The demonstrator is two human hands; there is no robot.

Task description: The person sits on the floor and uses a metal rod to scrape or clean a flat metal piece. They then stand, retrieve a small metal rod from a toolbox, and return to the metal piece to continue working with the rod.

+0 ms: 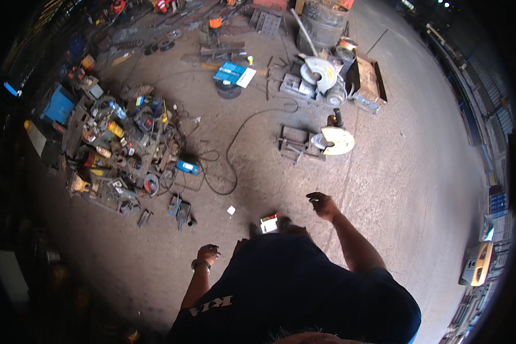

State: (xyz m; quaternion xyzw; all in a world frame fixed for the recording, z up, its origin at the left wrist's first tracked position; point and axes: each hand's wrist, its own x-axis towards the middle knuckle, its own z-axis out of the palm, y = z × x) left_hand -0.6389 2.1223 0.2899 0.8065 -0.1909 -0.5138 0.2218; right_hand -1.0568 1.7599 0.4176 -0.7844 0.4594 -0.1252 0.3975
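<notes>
On my feed, left hand (208,254) and right hand (325,207) flank a red-and-white box (269,224). Can't tell either grip, tbh.

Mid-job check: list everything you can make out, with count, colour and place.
Far saw: 1, grey and white, floor, upper right of centre
Near saw: 1, cream guard, floor, below the far saw
Drum: 1, dark, top, behind the far saw
Trough: 1, rusty brown, right of the far saw
Flat package: 1, blue and white, upper centre
Tool heap: too jumbled to count, mixed colours, left
Bin: 1, blue, far left
Cable: count unclear, black, centre floor
Small box: 1, red and white, by the feet
White scrap: 1, white, floor ahead
Shirt: 1, dark blue, bottom
Left hand: 1, banded wrist, lower centre-left
Right hand: 1, reaching forward, right of centre
</notes>
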